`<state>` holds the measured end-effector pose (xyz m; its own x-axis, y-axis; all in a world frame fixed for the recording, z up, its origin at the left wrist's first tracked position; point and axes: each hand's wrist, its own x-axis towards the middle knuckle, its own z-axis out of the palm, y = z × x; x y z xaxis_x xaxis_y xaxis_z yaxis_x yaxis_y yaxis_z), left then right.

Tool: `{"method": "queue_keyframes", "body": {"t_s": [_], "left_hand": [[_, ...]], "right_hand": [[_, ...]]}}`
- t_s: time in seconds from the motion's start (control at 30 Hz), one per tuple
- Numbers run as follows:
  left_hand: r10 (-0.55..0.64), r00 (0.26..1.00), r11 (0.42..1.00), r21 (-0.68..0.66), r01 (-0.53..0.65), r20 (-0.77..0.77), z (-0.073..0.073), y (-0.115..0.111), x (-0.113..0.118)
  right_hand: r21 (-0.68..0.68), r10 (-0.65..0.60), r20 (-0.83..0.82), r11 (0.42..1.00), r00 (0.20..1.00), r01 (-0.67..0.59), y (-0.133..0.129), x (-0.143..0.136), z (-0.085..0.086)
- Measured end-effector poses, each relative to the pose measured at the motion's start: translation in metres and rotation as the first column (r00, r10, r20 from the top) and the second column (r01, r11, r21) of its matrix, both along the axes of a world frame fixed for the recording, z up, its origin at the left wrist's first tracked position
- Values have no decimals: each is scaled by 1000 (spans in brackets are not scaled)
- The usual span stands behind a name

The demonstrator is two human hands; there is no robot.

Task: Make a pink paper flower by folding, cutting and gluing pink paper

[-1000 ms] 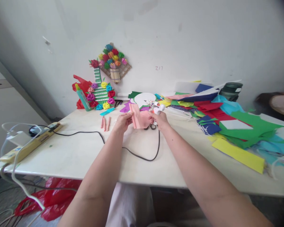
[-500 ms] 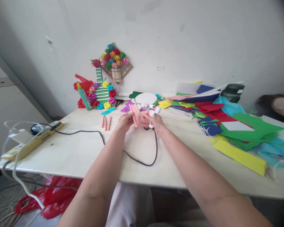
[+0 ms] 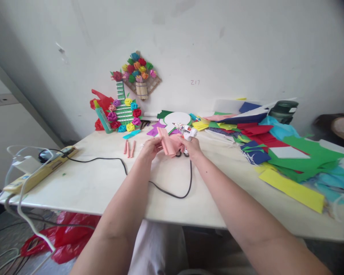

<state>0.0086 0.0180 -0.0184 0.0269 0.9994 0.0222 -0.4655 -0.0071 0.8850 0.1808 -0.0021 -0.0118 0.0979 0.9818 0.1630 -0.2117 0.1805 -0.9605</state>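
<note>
A sheet of salmon-pink paper (image 3: 169,146), partly curled, stretches between my two hands above the table. My left hand (image 3: 151,148) is closed on its left edge, and my right hand (image 3: 191,147) pinches the other side. Just behind my right hand is a white glue gun (image 3: 191,133), partly hidden; whether my fingers touch it I cannot tell. Dark scissor handles (image 3: 185,154) show beneath the paper. To the left of my left hand lie three narrow pink paper rolls (image 3: 128,149).
A black cord (image 3: 177,196) loops across the table from a yellow power strip (image 3: 43,168). Coloured sheets (image 3: 301,158) pile up at right. Against the wall stand a green glue bottle (image 3: 103,119), a flower-decorated craft (image 3: 125,110) and a white disc (image 3: 177,118).
The pink paper has opened out and curled between my hands, its front edge now slightly lower. My right hand has shifted a little to the right. Scissor handles show more clearly.
</note>
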Motion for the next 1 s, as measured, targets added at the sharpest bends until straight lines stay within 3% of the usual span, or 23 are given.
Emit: {"method": "queue_keyframes", "body": {"t_s": [0.17, 0.4, 1.0], "left_hand": [[-3, 999, 1000, -6, 3, -39, 0, 0, -2], [-18, 999, 1000, -22, 17, -49, 1, 0, -3], [-51, 985, 997, 56, 61, -165, 2, -6, -3]], "right_hand": [[67, 146, 59, 986, 988, -150, -5, 4, 7], [35, 268, 116, 961, 956, -274, -4, 10, 5], [-19, 252, 207, 967, 945, -254, -1, 12, 2]]}}
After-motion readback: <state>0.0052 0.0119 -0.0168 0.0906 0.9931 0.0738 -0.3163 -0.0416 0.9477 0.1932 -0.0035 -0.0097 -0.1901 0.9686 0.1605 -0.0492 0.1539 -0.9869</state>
